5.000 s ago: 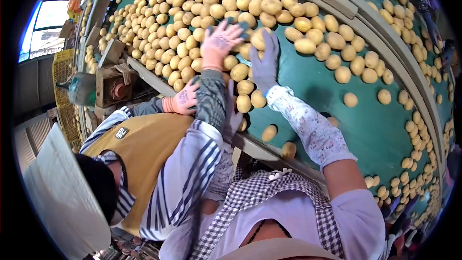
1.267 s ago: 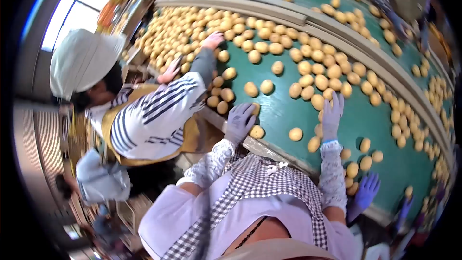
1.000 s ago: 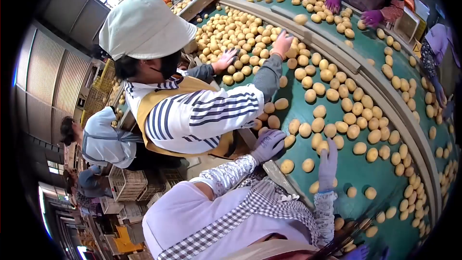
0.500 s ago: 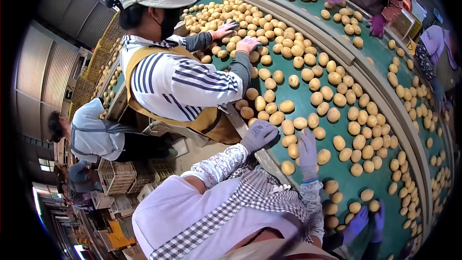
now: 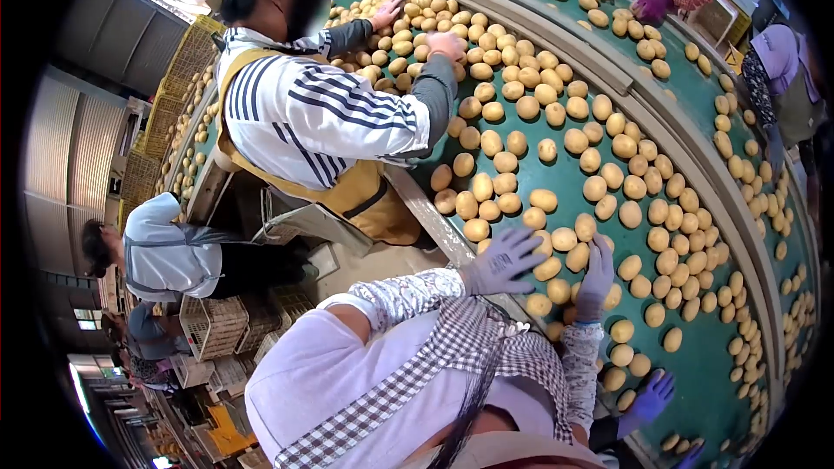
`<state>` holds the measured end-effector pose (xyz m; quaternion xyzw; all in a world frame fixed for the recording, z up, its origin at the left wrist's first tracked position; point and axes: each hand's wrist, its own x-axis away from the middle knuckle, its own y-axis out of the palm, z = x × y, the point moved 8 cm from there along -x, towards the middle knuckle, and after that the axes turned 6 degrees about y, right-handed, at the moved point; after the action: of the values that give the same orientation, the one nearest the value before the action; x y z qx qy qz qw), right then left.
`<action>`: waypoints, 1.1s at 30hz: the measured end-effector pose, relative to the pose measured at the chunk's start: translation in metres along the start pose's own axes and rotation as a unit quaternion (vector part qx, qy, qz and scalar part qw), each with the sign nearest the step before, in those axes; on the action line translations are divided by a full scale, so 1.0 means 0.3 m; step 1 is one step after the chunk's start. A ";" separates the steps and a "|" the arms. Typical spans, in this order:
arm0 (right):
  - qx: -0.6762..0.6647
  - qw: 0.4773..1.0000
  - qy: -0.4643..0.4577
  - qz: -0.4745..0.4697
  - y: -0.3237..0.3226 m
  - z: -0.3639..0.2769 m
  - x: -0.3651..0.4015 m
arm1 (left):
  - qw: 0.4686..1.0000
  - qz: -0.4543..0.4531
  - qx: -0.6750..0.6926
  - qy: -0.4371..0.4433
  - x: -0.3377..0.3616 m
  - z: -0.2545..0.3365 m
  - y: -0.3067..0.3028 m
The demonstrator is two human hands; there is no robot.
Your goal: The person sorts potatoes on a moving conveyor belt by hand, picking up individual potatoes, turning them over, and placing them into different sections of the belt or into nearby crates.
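With the fingers of my left hand [image 5: 504, 262] spread and those of my right hand [image 5: 597, 276] extended, nearly together, I'd send only light touches to the potatoes [image 5: 547, 269] between them, by the near edge of the green surface [image 5: 699, 378].

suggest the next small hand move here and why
Probably ease the right hand slightly toward the left hand to draw together the potatoes between them: several lie loose there on the green belt, the left hand is spread open on one side, and the right hand is close on the other.
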<state>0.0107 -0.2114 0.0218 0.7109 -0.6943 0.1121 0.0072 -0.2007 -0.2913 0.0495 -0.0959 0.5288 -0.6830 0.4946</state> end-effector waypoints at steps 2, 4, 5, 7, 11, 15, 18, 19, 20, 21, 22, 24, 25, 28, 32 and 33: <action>0.209 0.963 -0.164 -0.041 0.057 -0.068 0.023 | 0.995 -0.096 0.015 0.005 -0.010 0.013 0.058; 0.312 0.913 -0.258 -0.051 0.115 -0.095 0.048 | 0.989 -0.146 0.011 -0.010 -0.013 0.005 0.072; 0.296 0.920 -0.249 -0.055 0.154 -0.098 0.037 | 0.990 -0.142 -0.022 -0.009 -0.017 -0.001 0.074; 0.114 0.986 -0.108 -0.059 0.222 -0.058 -0.023 | 0.993 -0.112 -0.027 -0.001 -0.021 -0.034 0.054; -0.047 0.998 0.017 -0.035 0.389 -0.045 -0.096 | 0.997 -0.048 0.006 -0.055 -0.008 -0.152 -0.029; -0.059 0.997 0.026 -0.035 0.546 -0.106 -0.207 | 0.987 -0.098 -0.065 -0.105 0.037 -0.312 -0.110; -0.022 0.999 0.012 -0.022 0.701 -0.193 -0.324 | 0.989 -0.072 -0.068 -0.112 0.066 -0.439 -0.177; 0.084 0.995 -0.055 0.004 0.750 -0.167 -0.379 | 0.986 -0.058 -0.055 -0.146 0.072 -0.455 -0.226; 0.076 0.994 -0.070 0.025 0.800 -0.183 -0.421 | 0.982 -0.045 -0.039 -0.177 0.075 -0.477 -0.272; 0.162 0.978 -0.102 0.084 0.869 -0.164 -0.456 | 0.972 0.000 0.029 -0.231 0.133 -0.542 -0.245; 0.022 0.991 -0.095 0.087 0.943 -0.139 -0.507 | 0.968 0.014 0.058 -0.243 0.088 -0.626 -0.300; -0.339 0.937 0.066 0.043 1.147 -0.123 -0.621 | 0.956 0.045 0.116 -0.265 -0.004 -0.792 -0.410; -0.309 0.945 0.096 0.042 1.214 -0.220 -0.622 | 0.959 -0.007 0.110 -0.261 -0.119 -0.949 -0.474; 0.078 0.966 -0.153 0.191 1.561 -0.340 -0.828 | 0.956 0.110 -0.004 -0.270 0.032 -1.097 -0.545; 0.067 0.923 -0.320 -0.202 1.781 -0.537 -0.934 | 0.867 0.048 -0.196 -0.455 0.155 -1.367 -0.634; 0.119 0.857 -0.466 -0.185 1.747 -0.576 -0.884 | 0.909 0.107 -0.151 -0.375 0.096 -1.335 -0.643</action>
<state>-0.5362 0.0597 0.0692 0.7911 -0.4532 -0.1536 -0.3809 -0.5875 -0.0716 0.0267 -0.3612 0.4087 -0.4518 0.7060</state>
